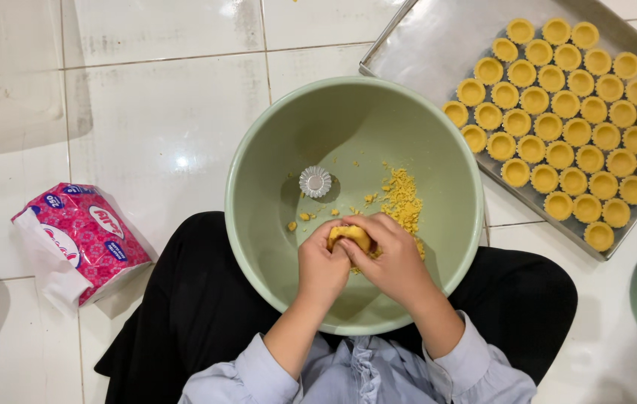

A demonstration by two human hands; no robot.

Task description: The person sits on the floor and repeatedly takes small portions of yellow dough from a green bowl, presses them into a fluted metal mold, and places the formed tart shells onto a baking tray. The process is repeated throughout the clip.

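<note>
Head view: dough lump (pixel 349 236) clamped btwn left hand (pixel 323 265) & right hand (pixel 391 260) grips.

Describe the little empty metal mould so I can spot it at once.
Find the big pale green bowl on the person's lap. On its floor, just beyond both hands, sits the small fluted silver mould. It alone is shiny metal; everything around it is loose yellow dough crumbs.

The bowl (pixel 258 224) sits on the lap. In it, the mould (pixel 315 181) lies at 11 o'clock from the hands, crumbs (pixel 402 200) at 1. The tray (pixel 423 45) lies at 2 o'clock, the pack (pixel 83 241) at 9.
</note>
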